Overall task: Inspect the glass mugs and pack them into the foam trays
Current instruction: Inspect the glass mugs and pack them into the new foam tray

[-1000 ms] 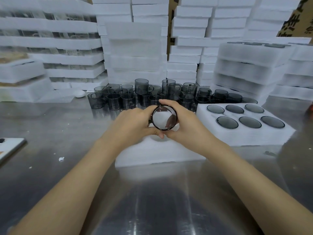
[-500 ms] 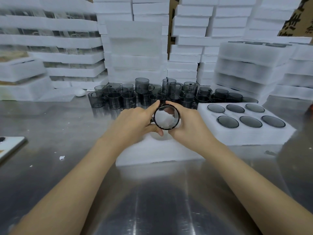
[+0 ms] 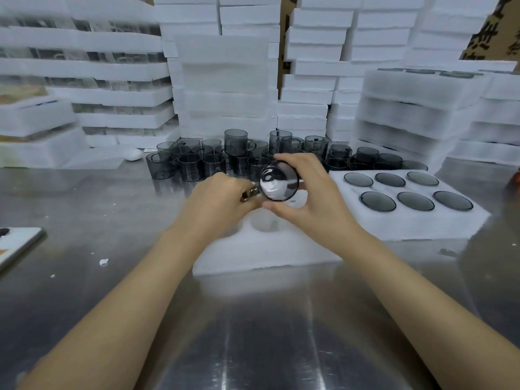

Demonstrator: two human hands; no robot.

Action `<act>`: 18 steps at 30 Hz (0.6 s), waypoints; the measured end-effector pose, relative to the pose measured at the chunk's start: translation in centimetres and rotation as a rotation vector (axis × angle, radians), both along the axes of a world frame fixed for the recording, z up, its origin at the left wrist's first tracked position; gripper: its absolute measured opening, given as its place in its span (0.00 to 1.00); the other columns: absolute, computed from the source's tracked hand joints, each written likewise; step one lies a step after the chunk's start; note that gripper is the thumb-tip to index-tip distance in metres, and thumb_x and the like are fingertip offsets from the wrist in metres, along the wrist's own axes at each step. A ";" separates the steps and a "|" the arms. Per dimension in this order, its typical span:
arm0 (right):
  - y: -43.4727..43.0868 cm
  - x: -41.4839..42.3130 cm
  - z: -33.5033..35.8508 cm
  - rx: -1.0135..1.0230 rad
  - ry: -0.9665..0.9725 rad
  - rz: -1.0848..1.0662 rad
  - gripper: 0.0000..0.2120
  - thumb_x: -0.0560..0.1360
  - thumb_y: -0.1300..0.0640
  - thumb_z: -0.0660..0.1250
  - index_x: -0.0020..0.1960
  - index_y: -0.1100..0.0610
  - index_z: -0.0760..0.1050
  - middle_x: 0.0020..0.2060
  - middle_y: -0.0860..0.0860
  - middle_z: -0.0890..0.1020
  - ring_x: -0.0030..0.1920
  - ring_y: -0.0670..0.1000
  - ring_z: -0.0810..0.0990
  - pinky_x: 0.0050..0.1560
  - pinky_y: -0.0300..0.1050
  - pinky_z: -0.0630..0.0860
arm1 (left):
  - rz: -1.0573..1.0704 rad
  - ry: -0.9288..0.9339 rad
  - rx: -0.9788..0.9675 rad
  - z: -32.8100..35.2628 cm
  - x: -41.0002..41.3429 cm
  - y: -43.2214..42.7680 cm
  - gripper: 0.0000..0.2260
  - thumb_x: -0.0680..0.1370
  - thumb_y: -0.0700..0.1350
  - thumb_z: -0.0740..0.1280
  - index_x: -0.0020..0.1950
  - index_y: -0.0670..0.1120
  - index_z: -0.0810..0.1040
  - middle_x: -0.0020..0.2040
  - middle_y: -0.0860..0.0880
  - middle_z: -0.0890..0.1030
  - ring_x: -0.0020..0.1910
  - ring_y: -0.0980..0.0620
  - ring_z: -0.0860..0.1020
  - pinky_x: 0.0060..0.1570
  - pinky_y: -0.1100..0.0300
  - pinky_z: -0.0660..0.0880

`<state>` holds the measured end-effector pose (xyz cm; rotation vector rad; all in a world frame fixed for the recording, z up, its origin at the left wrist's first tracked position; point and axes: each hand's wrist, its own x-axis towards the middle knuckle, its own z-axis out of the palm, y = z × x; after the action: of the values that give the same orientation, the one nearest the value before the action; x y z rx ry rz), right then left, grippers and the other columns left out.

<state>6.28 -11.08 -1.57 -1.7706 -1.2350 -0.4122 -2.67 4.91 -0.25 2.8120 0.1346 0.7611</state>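
A smoky grey glass mug [image 3: 278,181] lies on its side in the air, its round mouth facing me. My right hand [image 3: 306,198] grips its body, fingers over the top and thumb underneath. My left hand [image 3: 222,198] holds the mug's left side, where the handle is hidden by my fingers. Directly below lies a white foam tray [image 3: 253,249] with round pockets. Several loose grey mugs [image 3: 236,153] stand in a cluster behind my hands.
To the right, a foam tray [image 3: 450,229] holds several mugs sunk into its pockets. Tall stacks of white foam trays [image 3: 222,80] wall off the back of the steel table [image 3: 253,333]. A flat white device [image 3: 17,243] lies at the left edge.
The mug has tilted a little, and my left index finger has come off its rim. My left hand now sits lower at the mug's left side. The right hand keeps its grip.
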 end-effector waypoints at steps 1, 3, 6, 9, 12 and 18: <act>0.0 0.2 0.1 0.034 0.055 -0.035 0.31 0.69 0.52 0.77 0.68 0.53 0.68 0.59 0.46 0.74 0.59 0.39 0.73 0.58 0.39 0.74 | 0.003 -0.019 -0.041 0.1 -0.1 0.0 0.13 0.77 0.53 0.67 0.40 0.45 0.80 0.25 0.54 0.71 0.32 0.47 0.75 0.36 0.53 0.73; -0.1 0.8 0.3 0.122 0.167 -0.119 0.31 0.70 0.53 0.76 0.68 0.52 0.67 0.56 0.44 0.77 0.56 0.41 0.76 0.54 0.38 0.76 | -0.008 -0.062 -0.112 0.0 -0.1 0.1 0.15 0.79 0.53 0.65 0.36 0.46 0.77 0.24 0.53 0.73 0.29 0.50 0.74 0.38 0.52 0.75; -1.1 2.4 0.4 0.116 0.223 -0.233 0.31 0.72 0.55 0.73 0.72 0.57 0.65 0.60 0.47 0.75 0.60 0.44 0.75 0.60 0.37 0.73 | -0.006 -0.037 -0.130 -0.2 0.1 0.1 0.15 0.82 0.50 0.59 0.43 0.43 0.78 0.29 0.50 0.78 0.31 0.45 0.76 0.40 0.49 0.77; -1.7 3.3 0.0 -0.074 0.118 -0.271 0.30 0.76 0.61 0.69 0.74 0.61 0.61 0.66 0.50 0.69 0.65 0.43 0.66 0.69 0.36 0.62 | 0.031 -0.032 -0.150 -0.5 0.4 0.3 0.11 0.83 0.42 0.56 0.57 0.43 0.78 0.34 0.52 0.75 0.34 0.43 0.76 0.43 0.47 0.77; -1.6 3.3 -0.1 -0.195 0.095 -0.240 0.21 0.77 0.66 0.65 0.70 0.61 0.70 0.72 0.53 0.65 0.70 0.50 0.66 0.70 0.38 0.61 | 0.043 -0.013 -0.143 -0.7 0.6 0.4 0.13 0.82 0.39 0.55 0.62 0.47 0.75 0.36 0.50 0.77 0.36 0.44 0.74 0.44 0.47 0.77; -1.9 3.6 0.2 -0.402 0.047 -0.227 0.10 0.80 0.66 0.58 0.56 0.63 0.76 0.76 0.51 0.60 0.67 0.55 0.70 0.53 0.33 0.60 | 0.038 -0.014 -0.151 -0.8 0.5 0.4 0.13 0.83 0.41 0.55 0.62 0.47 0.75 0.38 0.51 0.76 0.35 0.46 0.73 0.44 0.46 0.77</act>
<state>9.91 -12.98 -1.33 -2.2623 -1.1428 -0.2596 -2.19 5.31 -1.02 2.6681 0.2340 0.7453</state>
